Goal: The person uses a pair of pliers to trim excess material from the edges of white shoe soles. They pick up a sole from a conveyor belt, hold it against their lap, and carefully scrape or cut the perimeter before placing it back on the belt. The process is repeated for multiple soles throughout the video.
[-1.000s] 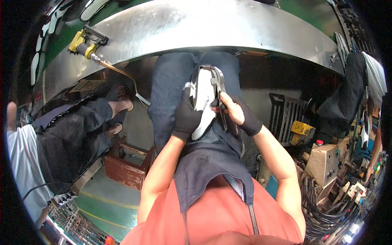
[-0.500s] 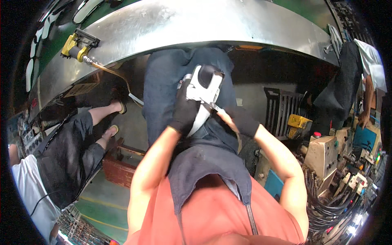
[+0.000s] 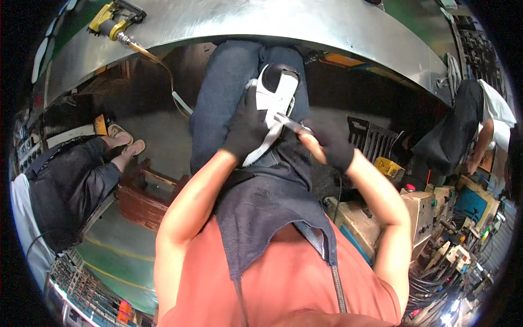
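Note:
A white shoe [image 3: 282,94] with a black-lined opening lies across my lap, its opening toward the workbench and its narrower end toward me. My left hand [image 3: 245,131], in a black glove, is closed around the shoe's left side. In my right hand [image 3: 336,143], gloved in black with the thumb bare, is a shiny metal hand tool [image 3: 290,123] like pincers. The tool's tip touches or almost touches the middle of the shoe; its handle is hidden in my grip.
A metal workbench [image 3: 218,24] curves ahead of my knees. On its left end lies a yellow-and-black air stapler [image 3: 111,24] with a hose hanging down. A red-brown wooden stool [image 3: 143,201] stands at left, beside a seated person [image 3: 71,191]. Machinery [image 3: 422,210] and another person [image 3: 455,125] are at right.
The view has shifted, so the bench sits higher in the picture. The metal tool has moved onto the shoe's middle, with more of it showing. Both hands keep their hold.

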The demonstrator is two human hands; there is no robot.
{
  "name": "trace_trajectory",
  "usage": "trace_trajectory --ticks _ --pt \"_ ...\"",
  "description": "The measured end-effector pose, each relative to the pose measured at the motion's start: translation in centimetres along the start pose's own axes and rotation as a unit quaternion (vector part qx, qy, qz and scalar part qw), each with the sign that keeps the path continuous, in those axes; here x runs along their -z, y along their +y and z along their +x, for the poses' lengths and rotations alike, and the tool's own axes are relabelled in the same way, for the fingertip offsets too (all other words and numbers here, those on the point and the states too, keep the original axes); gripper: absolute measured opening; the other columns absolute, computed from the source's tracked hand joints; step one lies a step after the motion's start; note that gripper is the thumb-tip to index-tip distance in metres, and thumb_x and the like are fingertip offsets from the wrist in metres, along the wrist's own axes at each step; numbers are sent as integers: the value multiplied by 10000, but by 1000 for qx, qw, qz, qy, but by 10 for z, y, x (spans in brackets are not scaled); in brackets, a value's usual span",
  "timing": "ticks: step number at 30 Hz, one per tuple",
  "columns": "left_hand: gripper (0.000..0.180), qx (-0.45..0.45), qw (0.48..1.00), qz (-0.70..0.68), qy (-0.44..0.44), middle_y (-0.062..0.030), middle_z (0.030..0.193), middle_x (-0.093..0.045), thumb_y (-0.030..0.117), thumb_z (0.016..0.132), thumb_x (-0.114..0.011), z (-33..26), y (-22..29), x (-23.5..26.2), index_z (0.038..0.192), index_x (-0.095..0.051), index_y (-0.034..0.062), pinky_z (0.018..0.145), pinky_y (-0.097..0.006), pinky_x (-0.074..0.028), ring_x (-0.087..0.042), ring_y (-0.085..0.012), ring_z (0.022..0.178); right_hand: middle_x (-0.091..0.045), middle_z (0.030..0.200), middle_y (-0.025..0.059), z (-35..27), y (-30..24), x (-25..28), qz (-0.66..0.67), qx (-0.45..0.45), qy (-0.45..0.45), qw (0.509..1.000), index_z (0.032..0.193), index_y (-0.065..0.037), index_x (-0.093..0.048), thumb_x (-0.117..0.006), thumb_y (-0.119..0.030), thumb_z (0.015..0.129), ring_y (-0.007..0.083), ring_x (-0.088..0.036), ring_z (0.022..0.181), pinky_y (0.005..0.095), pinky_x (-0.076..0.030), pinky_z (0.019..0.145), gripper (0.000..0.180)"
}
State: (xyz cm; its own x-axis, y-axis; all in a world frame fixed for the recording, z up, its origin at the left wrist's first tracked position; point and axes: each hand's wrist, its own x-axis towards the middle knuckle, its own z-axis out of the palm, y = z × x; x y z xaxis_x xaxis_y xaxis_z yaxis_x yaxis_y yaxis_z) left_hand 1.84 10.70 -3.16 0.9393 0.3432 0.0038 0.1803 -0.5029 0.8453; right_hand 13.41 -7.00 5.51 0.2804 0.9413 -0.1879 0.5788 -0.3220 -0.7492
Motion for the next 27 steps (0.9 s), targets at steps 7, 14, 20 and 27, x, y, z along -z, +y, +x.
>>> trace_trajectory --ticks 7,14,20,27 --pt "525 347 838 -411 -87 -196 1342 -417 203 953 -492 -77 3 36 1370 -281 -36 1026 -340 -332 -375 -253 1281 -547 717 62 -40 36 -79 209 -331 -25 920 886 21 -545 -407 -370 982 119 -556 591 286 -451 559 426" --pt "648 272 949 -157 -36 -221 1125 -580 320 774 -729 -49 -10 -7 1225 -433 -39 854 -385 -480 -593 -287 1014 -525 680 87 -14 -13 -15 230 -337 -48 912 878 -1 -531 -396 -408 973 171 -532 581 317 -439 589 439" --pt "847 190 971 -131 -53 -293 1278 -455 315 754 -748 -57 -19 -3 1340 -280 -80 1016 -397 -366 -453 -340 1223 -561 754 47 -21 39 -61 115 -232 27 965 941 1 -558 -428 -359 977 144 -529 648 282 -444 615 385" --pt "717 50 993 -111 -9 -167 1221 -537 224 657 -816 -20 29 163 1250 -471 16 984 -378 -405 -494 -289 1170 -603 773 52 -94 18 -23 338 -352 99 867 958 -23 -586 -397 -390 982 130 -597 612 269 -466 562 413"
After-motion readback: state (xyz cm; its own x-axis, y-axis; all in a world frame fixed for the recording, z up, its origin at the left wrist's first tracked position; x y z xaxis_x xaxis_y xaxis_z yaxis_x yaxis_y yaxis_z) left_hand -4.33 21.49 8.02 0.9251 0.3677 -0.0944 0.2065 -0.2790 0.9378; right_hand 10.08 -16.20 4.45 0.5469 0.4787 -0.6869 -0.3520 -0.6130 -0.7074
